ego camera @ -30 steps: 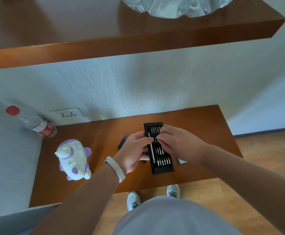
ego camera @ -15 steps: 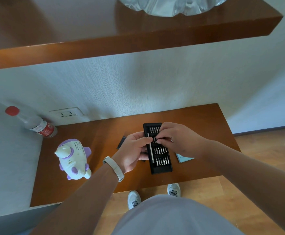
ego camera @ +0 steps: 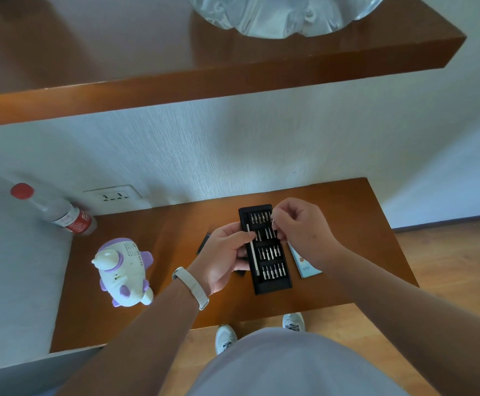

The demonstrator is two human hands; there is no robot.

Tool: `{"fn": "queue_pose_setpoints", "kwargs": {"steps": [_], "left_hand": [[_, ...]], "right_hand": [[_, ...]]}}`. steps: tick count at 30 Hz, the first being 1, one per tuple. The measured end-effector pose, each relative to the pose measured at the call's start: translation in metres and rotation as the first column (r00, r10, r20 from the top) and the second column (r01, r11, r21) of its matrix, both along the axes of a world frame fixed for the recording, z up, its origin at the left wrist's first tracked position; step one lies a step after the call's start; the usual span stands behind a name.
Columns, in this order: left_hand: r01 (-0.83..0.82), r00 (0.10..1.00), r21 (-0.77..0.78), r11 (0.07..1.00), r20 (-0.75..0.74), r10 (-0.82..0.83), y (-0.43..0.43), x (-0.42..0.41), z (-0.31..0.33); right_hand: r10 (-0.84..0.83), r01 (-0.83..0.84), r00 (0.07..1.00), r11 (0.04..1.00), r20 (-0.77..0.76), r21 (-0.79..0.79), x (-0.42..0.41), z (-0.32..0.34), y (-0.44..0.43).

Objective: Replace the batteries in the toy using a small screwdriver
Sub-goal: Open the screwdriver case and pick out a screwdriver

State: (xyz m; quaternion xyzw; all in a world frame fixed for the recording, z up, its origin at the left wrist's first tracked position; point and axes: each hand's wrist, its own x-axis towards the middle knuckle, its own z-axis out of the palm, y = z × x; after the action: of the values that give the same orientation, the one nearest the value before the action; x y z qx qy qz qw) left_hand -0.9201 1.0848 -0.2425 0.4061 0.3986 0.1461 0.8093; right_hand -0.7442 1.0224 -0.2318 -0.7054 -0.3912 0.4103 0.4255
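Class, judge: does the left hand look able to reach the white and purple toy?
Likely yes: the white and purple toy stands near the left hand, bare wooden tabletop between, though that hand grips the black case.

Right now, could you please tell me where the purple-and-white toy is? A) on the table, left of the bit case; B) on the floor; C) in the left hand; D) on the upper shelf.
A: the toy stands on the table left of the bit case, which the left hand grips while the right hand pinches a bit.
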Motion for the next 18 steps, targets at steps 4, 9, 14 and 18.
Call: {"fn": "queue_pose_setpoints", "kwargs": {"steps": [4, 9, 14, 18], "left_hand": [[-0.015, 1.0, 0.008, 1.0, -0.01, 0.015, 0.004, -0.002, 0.0], [-0.009, 1.0, 0.012, 1.0, -0.002, 0.009, 0.009, -0.005, 0.001], [0.028, 1.0, 0.027, 0.999, 0.006, -0.028, 0.01, -0.001, 0.004], [0.041, 0.999, 0.047, 0.998, -0.006, -0.041, 0.013, 0.001, 0.007]], "right_hand": [[-0.171, 0.15, 0.865, 0.985, -0.471, -0.083, 0.0, -0.004, -0.004], [-0.306, 0.219, 0.509, 0.95, -0.804, -0.223, -0.007, -0.018, -0.016], [-0.31, 0.152, 0.482, 0.951, -0.82, -0.27, -0.013, -0.025, -0.018], [-0.186, 0.048, 0.608, 0.979, -0.772, -0.198, -0.015, -0.023, -0.02]]}}
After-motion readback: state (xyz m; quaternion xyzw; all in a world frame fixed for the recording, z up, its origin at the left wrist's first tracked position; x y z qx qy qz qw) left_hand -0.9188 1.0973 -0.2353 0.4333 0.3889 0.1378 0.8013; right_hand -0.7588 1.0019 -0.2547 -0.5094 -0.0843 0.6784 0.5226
